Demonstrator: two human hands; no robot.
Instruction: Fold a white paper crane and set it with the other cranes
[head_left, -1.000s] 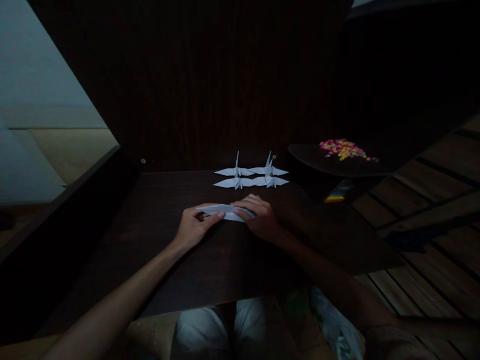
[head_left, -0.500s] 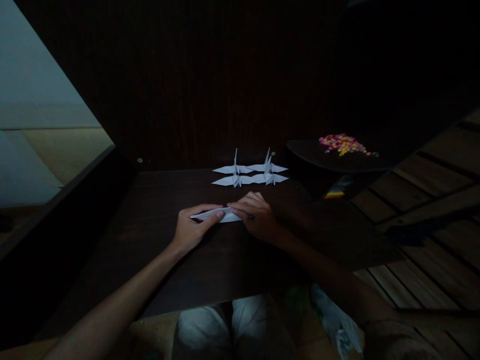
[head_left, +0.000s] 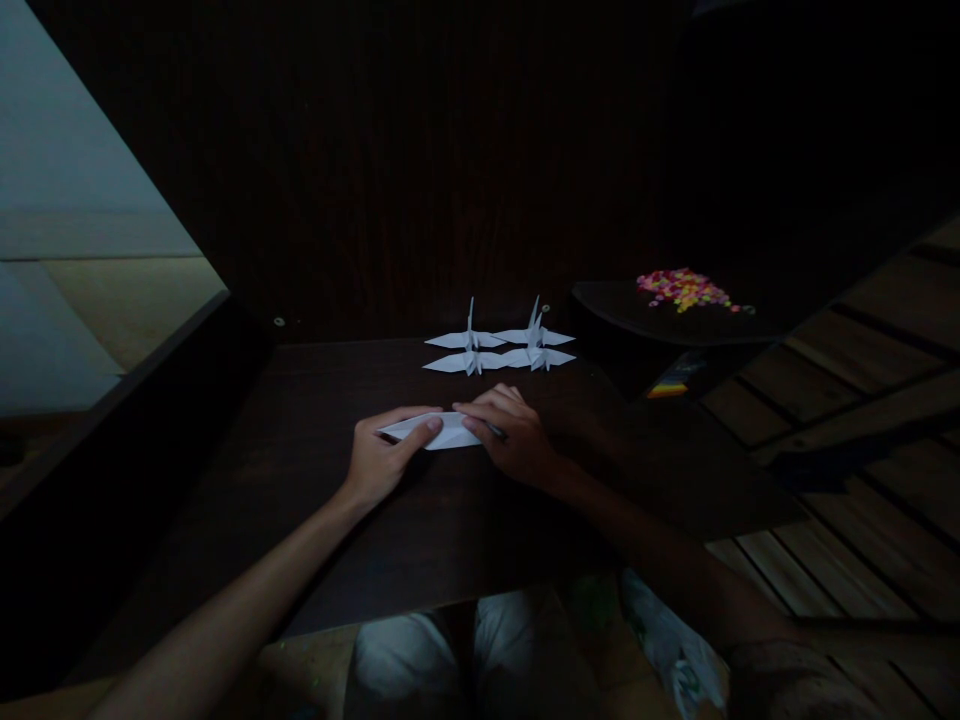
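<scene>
Between my two hands is a folded piece of white paper, long and narrow with a pointed left end, held just above the dark desk. My left hand pinches its left part, thumb on the near face and fingers behind. On the right end, my right hand grips it with the thumb in front and fingers curled; that end of the paper is hidden. Beyond my hands, several white origami cranes stand close together in two rows, their wings spread sideways.
To the right, a raised rounded shelf carries a pile of small colourful pieces. A dark side panel borders the desk on the left, and a dark upright panel stands behind. A plastic bag lies below at the right.
The folded paper has tilted so that more of its near face shows. My left thumb has shifted slightly left and up along it. The cranes have stayed put.
</scene>
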